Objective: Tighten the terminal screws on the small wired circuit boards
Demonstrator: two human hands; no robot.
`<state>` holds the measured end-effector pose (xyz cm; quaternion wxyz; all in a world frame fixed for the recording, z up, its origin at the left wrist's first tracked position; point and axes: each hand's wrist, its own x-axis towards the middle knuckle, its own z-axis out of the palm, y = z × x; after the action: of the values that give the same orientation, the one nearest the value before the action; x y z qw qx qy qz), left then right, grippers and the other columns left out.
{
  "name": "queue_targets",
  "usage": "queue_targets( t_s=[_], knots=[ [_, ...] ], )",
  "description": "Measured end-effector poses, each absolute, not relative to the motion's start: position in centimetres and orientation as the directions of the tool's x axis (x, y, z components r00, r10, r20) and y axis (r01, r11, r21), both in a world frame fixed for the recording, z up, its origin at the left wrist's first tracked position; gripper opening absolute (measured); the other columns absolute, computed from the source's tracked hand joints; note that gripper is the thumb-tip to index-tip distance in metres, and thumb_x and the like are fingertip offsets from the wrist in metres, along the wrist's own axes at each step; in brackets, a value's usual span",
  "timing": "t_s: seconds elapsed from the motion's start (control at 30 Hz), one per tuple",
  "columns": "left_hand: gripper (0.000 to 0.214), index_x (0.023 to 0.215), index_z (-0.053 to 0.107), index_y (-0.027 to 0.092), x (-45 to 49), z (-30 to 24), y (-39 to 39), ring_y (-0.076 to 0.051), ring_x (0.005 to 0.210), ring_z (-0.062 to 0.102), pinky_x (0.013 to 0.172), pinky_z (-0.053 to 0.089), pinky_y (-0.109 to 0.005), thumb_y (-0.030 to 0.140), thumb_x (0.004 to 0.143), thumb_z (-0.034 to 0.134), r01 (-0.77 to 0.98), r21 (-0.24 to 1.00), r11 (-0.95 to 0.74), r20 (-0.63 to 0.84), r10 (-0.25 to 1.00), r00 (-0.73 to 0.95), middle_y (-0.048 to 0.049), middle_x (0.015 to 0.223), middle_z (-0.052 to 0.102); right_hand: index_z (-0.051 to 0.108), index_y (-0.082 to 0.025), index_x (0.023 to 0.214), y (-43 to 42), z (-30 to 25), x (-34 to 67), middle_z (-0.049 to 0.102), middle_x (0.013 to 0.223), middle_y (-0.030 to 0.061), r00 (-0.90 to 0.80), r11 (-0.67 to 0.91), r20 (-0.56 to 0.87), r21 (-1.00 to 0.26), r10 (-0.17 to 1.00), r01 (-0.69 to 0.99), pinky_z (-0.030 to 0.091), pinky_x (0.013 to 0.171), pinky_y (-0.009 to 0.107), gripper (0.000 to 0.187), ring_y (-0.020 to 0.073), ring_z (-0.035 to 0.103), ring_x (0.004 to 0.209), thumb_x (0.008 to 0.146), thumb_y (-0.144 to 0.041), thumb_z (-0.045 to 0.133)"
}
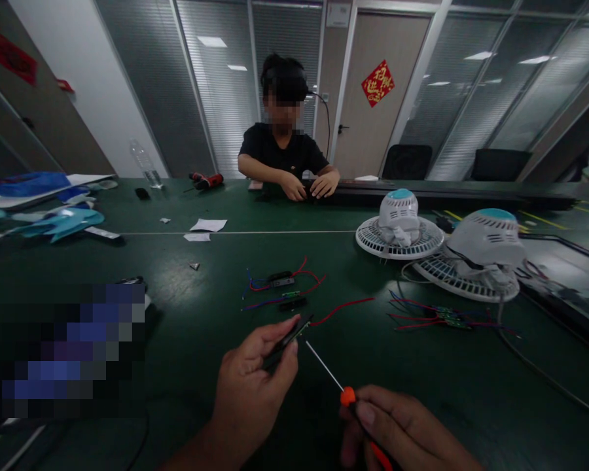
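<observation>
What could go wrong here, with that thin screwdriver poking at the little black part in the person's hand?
The screwdriver tip sits close to the left hand fingers pinching the black part; a slip could jab them. The red wire trailing from the part could snag or get pulled. The part is small and held only at the fingertips, so it might drop.

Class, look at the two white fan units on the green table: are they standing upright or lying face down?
Face down. Each fan unit rests with its round grille flat on the table, motor housing and teal cap pointing up.
</observation>
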<state>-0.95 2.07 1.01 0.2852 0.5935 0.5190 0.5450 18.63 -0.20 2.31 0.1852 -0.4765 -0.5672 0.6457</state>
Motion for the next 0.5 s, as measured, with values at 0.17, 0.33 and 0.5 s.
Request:
queue_targets(
  t_s=[0.17,0.33,0.5],
  knots=[
    [0.023,0.098,0.061,0.019,-0.94,0.82,2.04,-0.017,0.085,0.067,0.075,0.057,-0.023,0.017,0.075,0.059,0.297,0.905,-0.303,0.353,0.926,-0.131,-0.0026,0.094,0.072,0.052,-0.016,0.081,-0.15,1.57,18.55,0.064,0.075,0.0037,-0.486,-0.312,-0.414,-0.908,0.769,0.28,0.039,0.047,0.018,0.039,0.0057,0.053,0.052,0.082,-0.054,0.043],
    [0.022,0.097,0.061,0.019,-1.02,0.87,1.95,-0.02,0.088,0.067,0.074,0.058,-0.027,0.019,0.075,0.059,0.303,0.911,-0.28,0.332,0.933,-0.138,-0.0038,0.095,0.072,0.046,-0.017,0.083,-0.43,1.33,18.67,0.064,0.082,0.0052,-0.484,-0.33,-0.424,-0.904,0.765,0.271,0.037,0.046,0.017,0.035,0.005,0.056,0.053,0.079,-0.052,0.049],
    [0.023,0.098,0.061,0.019,-1.02,1.01,1.88,-0.019,0.087,0.067,0.077,0.057,-0.029,0.019,0.075,0.058,0.3,0.909,-0.29,0.34,0.931,-0.13,-0.0045,0.095,0.072,0.043,-0.019,0.086,-0.53,1.51,18.43,0.063,0.078,0.0028,-0.481,-0.337,-0.433,-0.9,0.763,0.276,0.029,0.04,0.014,0.038,0.0026,0.046,0.047,0.078,-0.056,0.048]
  ],
)
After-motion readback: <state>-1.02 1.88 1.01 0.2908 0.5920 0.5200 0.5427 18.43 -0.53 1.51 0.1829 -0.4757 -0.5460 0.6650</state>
